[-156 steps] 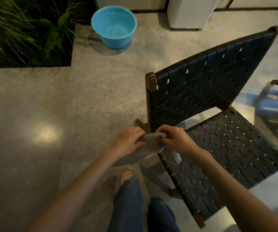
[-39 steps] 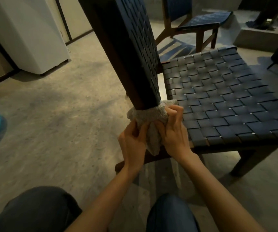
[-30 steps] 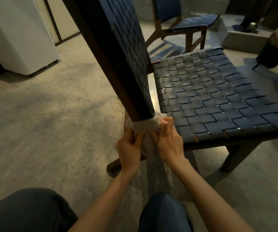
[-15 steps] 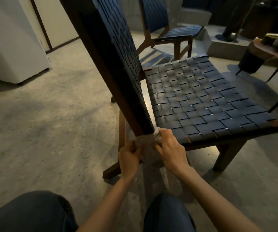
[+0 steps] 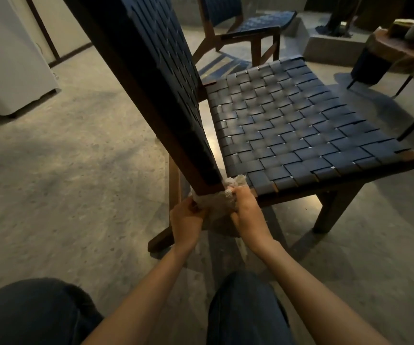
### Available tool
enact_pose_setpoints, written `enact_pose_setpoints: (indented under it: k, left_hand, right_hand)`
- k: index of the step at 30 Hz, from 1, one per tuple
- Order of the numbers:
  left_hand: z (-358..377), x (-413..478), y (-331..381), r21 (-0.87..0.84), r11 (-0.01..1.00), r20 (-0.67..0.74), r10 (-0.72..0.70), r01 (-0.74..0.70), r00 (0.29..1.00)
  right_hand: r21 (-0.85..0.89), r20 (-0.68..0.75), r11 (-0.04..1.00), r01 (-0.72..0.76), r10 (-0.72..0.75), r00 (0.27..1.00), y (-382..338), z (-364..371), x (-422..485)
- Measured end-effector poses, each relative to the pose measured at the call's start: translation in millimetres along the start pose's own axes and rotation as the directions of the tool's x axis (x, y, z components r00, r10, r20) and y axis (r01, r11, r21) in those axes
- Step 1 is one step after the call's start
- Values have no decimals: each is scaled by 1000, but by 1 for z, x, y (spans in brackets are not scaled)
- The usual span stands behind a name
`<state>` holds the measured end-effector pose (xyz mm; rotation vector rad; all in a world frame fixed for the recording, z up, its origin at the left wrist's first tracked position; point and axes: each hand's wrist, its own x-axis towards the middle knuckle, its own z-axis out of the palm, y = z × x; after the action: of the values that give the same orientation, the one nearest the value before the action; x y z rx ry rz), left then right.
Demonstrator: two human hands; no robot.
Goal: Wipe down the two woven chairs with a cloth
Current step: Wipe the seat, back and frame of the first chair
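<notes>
A dark woven chair (image 5: 288, 125) with a brown wooden frame fills the middle of the view, its backrest rising to the upper left. A pale grey cloth (image 5: 219, 202) is wrapped round the bottom end of the backrest's near side rail. My left hand (image 5: 186, 220) grips the cloth on the left side of the rail. My right hand (image 5: 247, 212) grips it on the right, against the seat's near corner. A second woven chair (image 5: 245, 21) stands farther back, behind the first one.
A white cabinet (image 5: 9, 58) stands at the left on the concrete floor. At the right are a wooden side table (image 5: 405, 53) on thin dark legs and a concrete step (image 5: 333, 48). My knees in dark trousers are at the bottom.
Both hands slid the cloth down the side rail to its bottom end. I crouched lower, and the blue basin left the view.
</notes>
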<state>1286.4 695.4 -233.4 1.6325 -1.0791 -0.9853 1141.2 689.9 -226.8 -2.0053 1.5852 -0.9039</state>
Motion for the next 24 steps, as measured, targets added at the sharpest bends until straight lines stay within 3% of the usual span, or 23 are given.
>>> enact_pose_setpoints:
  k: [3, 6, 11, 14, 17, 21, 24]
  left_hand:
    - [-5, -6, -1, 98, 995, -27, 9, -6, 1000]
    - [-8, -21, -2, 186, 981, 33, 43, -48, 999]
    - [7, -50, 17, 215, 958, 189, 149, -189, 970]
    - [18, -56, 34, 302, 880, 276, 288, -367, 917]
    - [30, -51, 55, 375, 728, 369, 450, -574, 813]
    - [53, -37, 85, 400, 432, 608, 535, -808, 587]
    - [86, -25, 102, 444, 329, 690, 468, -834, 552]
  right_hand:
    - [22, -47, 999, -30, 31, 998, -3, -5, -7]
    - [-1, -49, 1000, -10, 10, 999, -5, -15, -23]
    - [88, -266, 996, -32, 54, 962, -1, -45, -54]
    - [75, -409, 994, -74, 98, 907, 7, -63, -65]
    - [125, -541, 975, -185, 223, 811, 17, -80, -66]
    - [130, -758, 944, -304, 292, 583, 38, -120, -59]
    - [68, -849, 938, -341, 234, 474, 59, -161, -49]
